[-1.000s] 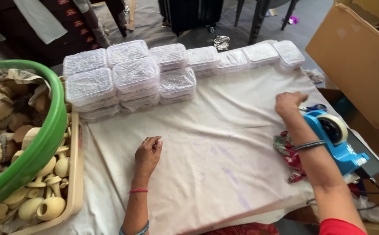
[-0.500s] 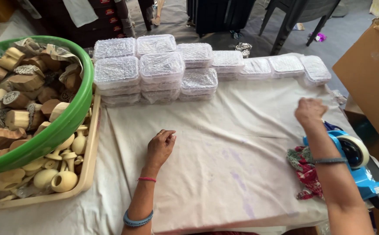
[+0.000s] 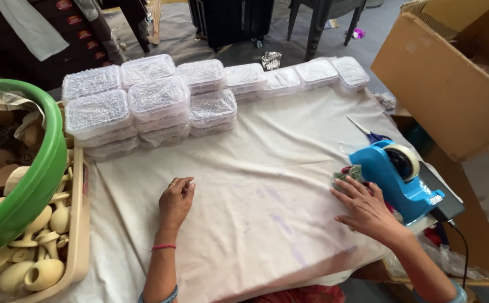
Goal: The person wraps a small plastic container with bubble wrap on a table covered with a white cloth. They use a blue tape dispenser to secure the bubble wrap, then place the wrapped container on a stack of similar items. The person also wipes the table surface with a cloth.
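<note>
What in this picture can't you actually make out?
- What the clear lidded boxes hold: head view, textured lids blur it.
- The small patterned thing under the right hand: fingers and the blue tape dispenser cover most of it.
- Most of the scissors: dispenser hides them.
- Green tub and tray of pale wooden pieces: cut off by the left edge.
- Left hand: curled, underside hidden.

A small sparkly patch (image 3: 346,175) lies flat on the white cloth (image 3: 267,185), right beside a blue tape holder (image 3: 399,174). The right hand's (image 3: 368,210) fingertips touch the patch's near edge.
</note>
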